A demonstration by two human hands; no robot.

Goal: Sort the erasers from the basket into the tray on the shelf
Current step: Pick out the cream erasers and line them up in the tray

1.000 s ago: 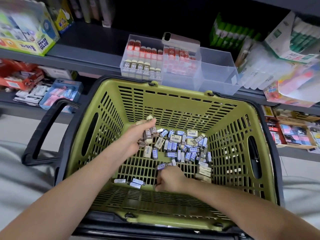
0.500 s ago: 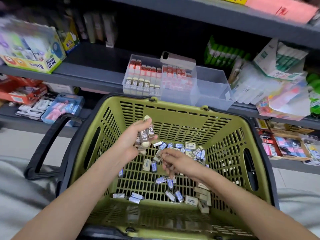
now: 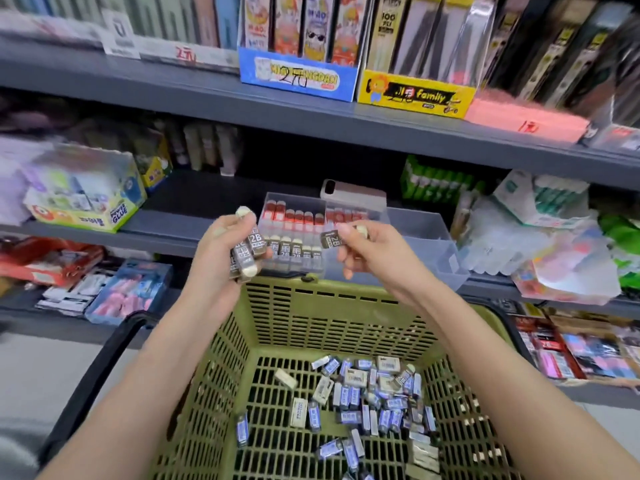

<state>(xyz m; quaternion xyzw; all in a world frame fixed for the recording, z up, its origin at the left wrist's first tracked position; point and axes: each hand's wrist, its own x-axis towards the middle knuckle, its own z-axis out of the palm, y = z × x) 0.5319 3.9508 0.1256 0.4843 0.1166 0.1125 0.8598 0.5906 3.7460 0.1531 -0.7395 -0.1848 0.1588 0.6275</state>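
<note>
**Both hands loaded, up at the tray**

The left hand (image 3: 221,265) is curled round a bundle of brown 2B erasers (image 3: 247,252), held up in front of the clear tray (image 3: 433,251) on the grey shelf (image 3: 166,233). The right hand (image 3: 370,254) pinches a single 2B eraser (image 3: 333,239) between thumb and fingertips, near the bundle but not touching it.

The tray's left compartment has red-sleeved erasers (image 3: 294,218) lined up at the back and a front row of brown ones (image 3: 294,250) – all standing upright. A pale pink phone-like slab (image 3: 353,194) lies on the tray's back edge.

Down below, the green basket (image 3: 311,306) holds a heap of loose erasers (image 3: 374,400) – mostly blue-sleeved, some cream, piled toward its right side.
</note>
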